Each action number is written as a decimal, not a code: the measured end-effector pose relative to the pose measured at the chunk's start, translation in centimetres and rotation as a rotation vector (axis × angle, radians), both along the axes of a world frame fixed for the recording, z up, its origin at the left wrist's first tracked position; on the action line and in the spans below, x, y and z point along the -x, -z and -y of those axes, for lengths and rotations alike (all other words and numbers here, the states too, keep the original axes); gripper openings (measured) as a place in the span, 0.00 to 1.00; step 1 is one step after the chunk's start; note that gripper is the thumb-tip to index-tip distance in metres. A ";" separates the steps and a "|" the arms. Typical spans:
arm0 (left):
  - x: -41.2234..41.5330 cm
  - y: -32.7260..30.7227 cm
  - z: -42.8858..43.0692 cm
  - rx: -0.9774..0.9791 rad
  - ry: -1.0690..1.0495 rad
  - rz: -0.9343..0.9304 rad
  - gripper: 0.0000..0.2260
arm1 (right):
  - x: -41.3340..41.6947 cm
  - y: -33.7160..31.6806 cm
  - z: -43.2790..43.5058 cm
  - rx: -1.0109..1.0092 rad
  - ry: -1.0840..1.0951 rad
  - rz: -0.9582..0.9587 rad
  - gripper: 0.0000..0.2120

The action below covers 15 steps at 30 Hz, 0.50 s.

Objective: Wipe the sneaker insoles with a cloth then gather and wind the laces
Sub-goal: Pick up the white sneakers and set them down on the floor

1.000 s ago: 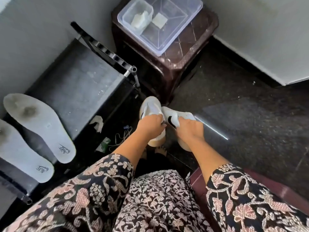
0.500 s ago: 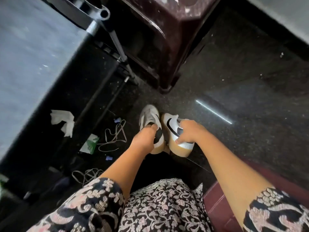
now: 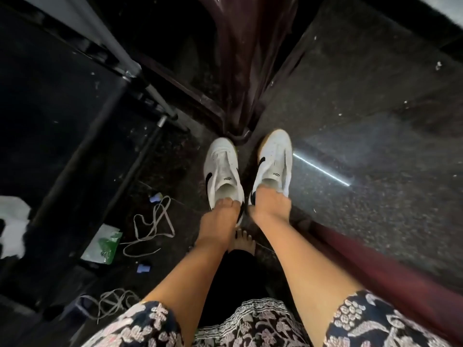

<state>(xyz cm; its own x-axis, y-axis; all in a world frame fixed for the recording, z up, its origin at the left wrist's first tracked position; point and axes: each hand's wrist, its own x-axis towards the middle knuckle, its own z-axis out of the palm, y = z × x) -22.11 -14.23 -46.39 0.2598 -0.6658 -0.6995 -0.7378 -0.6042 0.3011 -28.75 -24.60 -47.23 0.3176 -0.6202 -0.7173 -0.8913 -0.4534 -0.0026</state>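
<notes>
The left sneaker (image 3: 223, 169) and the right sneaker (image 3: 275, 156) stand side by side on the dark floor (image 3: 363, 221), toes at the foot of a maroon stool leg (image 3: 238, 101), and both are unlaced. The left hand (image 3: 220, 219) has its fingers curled over the heel rim of the left sneaker. The right hand (image 3: 270, 206) grasps the right sneaker's heel collar the same way, fingertips tucked into the opening. The lace half of the job looks untouched: one grey lace (image 3: 155, 226) lies in loose loops on the floor left of the shoes, and a second lace (image 3: 112, 304) sprawls tangled nearer the person's knee, neither gathered nor wound. The insoles are out of frame, so whether they have been wiped cannot be told, and the shoe openings are too shadowed to read. A white crumpled thing (image 3: 12, 221) at the left edge may be the cloth, but it is cut off and blurred. A green-and-white packet (image 3: 105, 244) lies beside the looped lace.
</notes>
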 end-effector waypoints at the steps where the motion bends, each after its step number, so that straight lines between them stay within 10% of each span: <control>1: 0.7 0.5 -0.1 -0.022 0.007 -0.006 0.15 | -0.2 1.1 0.2 0.007 0.006 -0.004 0.14; 15: 3.0 4.3 -0.9 -0.141 0.010 -0.054 0.11 | 0.6 10.2 -0.6 -0.245 0.020 -0.110 0.12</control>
